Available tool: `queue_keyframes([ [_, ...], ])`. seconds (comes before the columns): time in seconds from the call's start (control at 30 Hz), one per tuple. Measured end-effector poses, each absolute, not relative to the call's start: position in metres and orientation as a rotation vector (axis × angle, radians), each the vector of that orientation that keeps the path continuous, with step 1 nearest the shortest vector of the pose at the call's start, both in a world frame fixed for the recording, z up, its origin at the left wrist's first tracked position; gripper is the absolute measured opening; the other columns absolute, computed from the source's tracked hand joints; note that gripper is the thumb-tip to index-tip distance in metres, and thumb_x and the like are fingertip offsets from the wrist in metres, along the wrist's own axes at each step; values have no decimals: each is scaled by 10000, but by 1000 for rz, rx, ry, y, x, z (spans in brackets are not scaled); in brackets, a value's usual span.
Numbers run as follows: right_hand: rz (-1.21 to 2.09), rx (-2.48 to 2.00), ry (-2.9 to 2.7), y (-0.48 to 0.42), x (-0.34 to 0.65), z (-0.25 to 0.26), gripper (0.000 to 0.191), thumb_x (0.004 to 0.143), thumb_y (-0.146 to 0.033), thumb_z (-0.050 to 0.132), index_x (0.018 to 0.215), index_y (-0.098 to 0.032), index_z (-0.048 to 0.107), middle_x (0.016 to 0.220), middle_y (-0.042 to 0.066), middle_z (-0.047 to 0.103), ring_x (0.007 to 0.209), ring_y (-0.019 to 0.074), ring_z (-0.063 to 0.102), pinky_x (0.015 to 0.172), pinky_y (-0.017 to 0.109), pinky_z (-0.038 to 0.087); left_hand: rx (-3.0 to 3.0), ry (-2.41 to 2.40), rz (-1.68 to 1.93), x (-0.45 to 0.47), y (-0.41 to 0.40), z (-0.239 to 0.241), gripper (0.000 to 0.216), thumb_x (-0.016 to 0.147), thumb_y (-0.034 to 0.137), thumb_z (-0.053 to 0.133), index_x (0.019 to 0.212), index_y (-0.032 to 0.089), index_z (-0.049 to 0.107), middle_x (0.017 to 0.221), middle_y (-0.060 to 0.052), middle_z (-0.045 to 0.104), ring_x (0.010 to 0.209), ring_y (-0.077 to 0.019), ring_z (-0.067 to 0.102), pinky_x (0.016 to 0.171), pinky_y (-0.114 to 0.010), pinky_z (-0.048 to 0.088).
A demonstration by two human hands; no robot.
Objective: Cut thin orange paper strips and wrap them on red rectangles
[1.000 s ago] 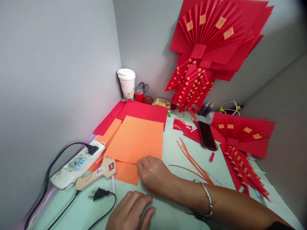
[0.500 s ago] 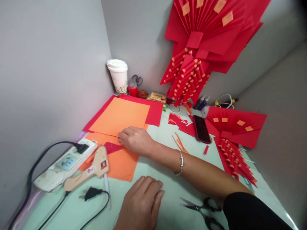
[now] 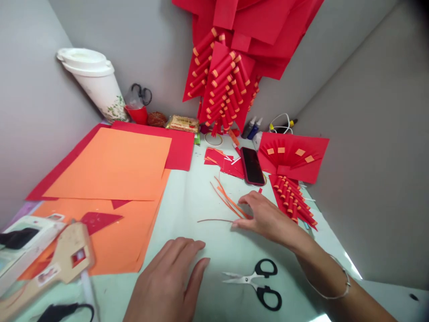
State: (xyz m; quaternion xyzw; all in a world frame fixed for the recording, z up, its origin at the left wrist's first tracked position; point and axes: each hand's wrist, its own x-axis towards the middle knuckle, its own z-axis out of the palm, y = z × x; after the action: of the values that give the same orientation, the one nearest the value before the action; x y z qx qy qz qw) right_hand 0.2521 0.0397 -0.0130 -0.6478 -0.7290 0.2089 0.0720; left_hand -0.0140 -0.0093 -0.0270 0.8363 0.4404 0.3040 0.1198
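My right hand [image 3: 266,218] lies on the pale green table [image 3: 187,197], fingers spread, its fingertips on a bundle of thin orange paper strips [image 3: 225,200]. My left hand [image 3: 167,279] rests flat and open on the table near the front edge, holding nothing. Black-handled scissors [image 3: 258,282] lie open just right of my left hand. Large orange sheets [image 3: 112,165] are stacked on red sheets [image 3: 181,145] at the left.
A glue gun [image 3: 56,264] and a power strip [image 3: 20,239] sit at the front left. A lidded cup [image 3: 94,82], a phone [image 3: 252,165] and red paper firecracker decorations [image 3: 291,179] stand further back. Grey walls close in on the left, back and right.
My right hand left the orange sheets and swung right onto the orange strips. The view moved closer and lower. My left hand stayed flat on the table.
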Motion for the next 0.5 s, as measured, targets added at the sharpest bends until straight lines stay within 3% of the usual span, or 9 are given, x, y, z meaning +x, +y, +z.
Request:
queue_keyframes([
  [0.13, 623, -2046, -2102, 31, 246, -27, 399, 738, -451, 797, 945, -180, 590, 943, 66, 587, 911, 244, 554, 775, 346, 442, 2416, 1284, 853, -5, -3, -22, 200, 950, 378, 517, 1033, 254, 650, 921, -19, 714, 787, -170, 698, 662, -246, 558],
  [0.3, 704, -1992, -1994, 36, 241, -36, 121, 887, -283, 645, 866, -189, 571, 884, 26, 572, 820, 180, 533, 752, 307, 394, 2236, 1302, 797, 1, 4, -30, 200, 916, 410, 552, 996, 273, 674, 906, -4, 713, 795, -172, 698, 672, -252, 569],
  [0.5, 768, -1927, -1940, 37, 242, -37, 125, 918, -214, 553, 798, -181, 568, 810, 9, 553, 742, 152, 498, 705, 286, 380, 1732, 1278, 613, 9, 7, -37, 245, 864, 494, 583, 923, 285, 697, 836, 8, 724, 737, -169, 686, 641, -252, 563],
])
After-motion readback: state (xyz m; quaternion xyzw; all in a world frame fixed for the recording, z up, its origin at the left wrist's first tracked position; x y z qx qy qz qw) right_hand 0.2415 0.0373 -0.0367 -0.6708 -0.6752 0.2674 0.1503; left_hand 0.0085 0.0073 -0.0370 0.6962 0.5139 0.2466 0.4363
